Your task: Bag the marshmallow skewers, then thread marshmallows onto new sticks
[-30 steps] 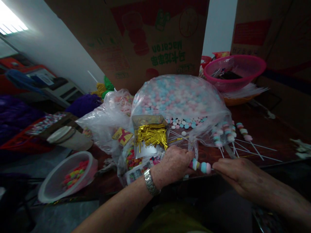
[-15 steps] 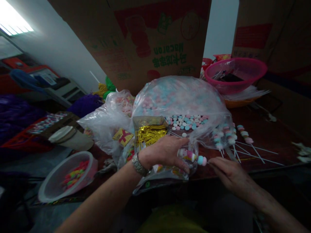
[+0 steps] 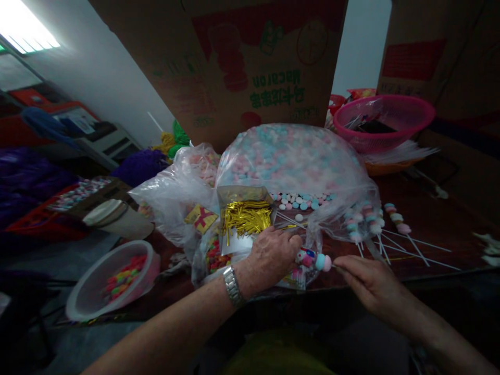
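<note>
My left hand (image 3: 271,256), with a metal wristwatch (image 3: 232,285) on its wrist, grips the near end of a skewer of pastel candies (image 3: 310,260). My right hand (image 3: 371,282) pinches the stick at the skewer's other end, beside a pink-and-blue candy. Under my left hand lies a clear bag of colourful candies (image 3: 213,255). Just behind my left hand sits a packet of gold twist ties (image 3: 246,219). A large clear bag of pink, blue and white candies (image 3: 289,156) bulges beyond them.
Finished candy skewers (image 3: 361,221) and loose white sticks (image 3: 417,254) lie on the dark wooden table (image 3: 433,208) at right. A pink basket (image 3: 383,122) stands behind. A plastic bowl of candies (image 3: 113,281) sits left, below a large cardboard box (image 3: 250,67).
My left hand has closed further around the skewer and dropped slightly. The skewer now sits lower over the bag, and the view has shifted a little.
</note>
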Tool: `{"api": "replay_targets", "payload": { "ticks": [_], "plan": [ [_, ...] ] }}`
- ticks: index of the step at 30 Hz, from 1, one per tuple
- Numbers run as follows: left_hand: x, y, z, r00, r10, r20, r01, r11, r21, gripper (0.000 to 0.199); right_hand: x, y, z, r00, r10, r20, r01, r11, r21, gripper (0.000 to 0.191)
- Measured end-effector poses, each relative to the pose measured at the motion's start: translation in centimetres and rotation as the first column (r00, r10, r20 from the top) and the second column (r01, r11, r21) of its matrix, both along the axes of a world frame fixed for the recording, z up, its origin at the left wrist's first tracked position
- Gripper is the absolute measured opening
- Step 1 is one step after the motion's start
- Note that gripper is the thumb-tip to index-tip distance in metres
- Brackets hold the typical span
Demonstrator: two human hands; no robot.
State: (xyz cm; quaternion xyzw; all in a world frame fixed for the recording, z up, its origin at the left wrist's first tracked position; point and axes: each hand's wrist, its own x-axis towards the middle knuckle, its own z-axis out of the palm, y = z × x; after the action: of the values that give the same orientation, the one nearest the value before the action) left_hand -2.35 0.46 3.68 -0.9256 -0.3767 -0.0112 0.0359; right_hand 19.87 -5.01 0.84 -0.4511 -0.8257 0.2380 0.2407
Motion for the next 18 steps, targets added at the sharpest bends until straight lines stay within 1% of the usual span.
{"api": "replay_targets", "payload": {
  "ticks": [2,4,5,7,10,11,13,16,18],
  "plan": [
    [0.2,-0.1,-0.4,1.000,0.016,0.024,-0.015,0.997,-0.071,0.024,-0.7,0.0,-0.6,0.995,-0.046,0.093,0.030,0.986,0.163,0.026],
    [0.5,-0.1,-0.6,0.999,0.023,0.022,-0.018,0.986,-0.167,0.028,-1.3,0.1,-0.8,0.984,-0.054,0.170,0.004,0.959,0.282,0.028],
    [0.7,-0.1,-0.6,1.000,0.020,0.017,-0.016,0.975,-0.220,0.028,-1.5,0.3,-0.8,0.980,-0.045,0.194,-0.016,0.954,0.301,0.027],
    [1.0,-0.1,-0.4,1.000,0.027,0.015,-0.021,0.945,-0.327,0.028,-1.6,0.8,-0.5,0.975,-0.024,0.220,-0.044,0.953,0.299,0.025],
    [1.0,0.0,0.3,0.996,0.080,0.044,-0.053,0.898,-0.437,0.041,-1.2,1.4,0.1,0.975,-0.030,0.219,-0.049,0.936,0.348,0.022],
    [0.8,0.1,0.5,0.994,0.093,0.048,-0.062,0.891,-0.449,0.046,-0.9,1.5,0.2,0.977,-0.023,0.214,-0.058,0.929,0.366,0.021],
    [0.4,0.3,0.9,0.996,0.086,0.036,-0.062,0.899,-0.434,0.049,-0.5,1.5,0.3,0.980,0.019,0.199,-0.092,0.927,0.364,0.021],
    [0.2,0.3,0.9,0.999,0.037,-0.014,-0.039,0.924,-0.379,0.043,-0.4,1.0,0.2,0.980,0.096,0.177,-0.147,0.941,0.304,0.022],
    [0.5,0.1,0.4,1.000,-0.005,-0.010,0.001,0.949,-0.314,0.035,-0.7,0.6,0.1,0.978,0.116,0.174,-0.161,0.950,0.268,0.024]
  ]
}}
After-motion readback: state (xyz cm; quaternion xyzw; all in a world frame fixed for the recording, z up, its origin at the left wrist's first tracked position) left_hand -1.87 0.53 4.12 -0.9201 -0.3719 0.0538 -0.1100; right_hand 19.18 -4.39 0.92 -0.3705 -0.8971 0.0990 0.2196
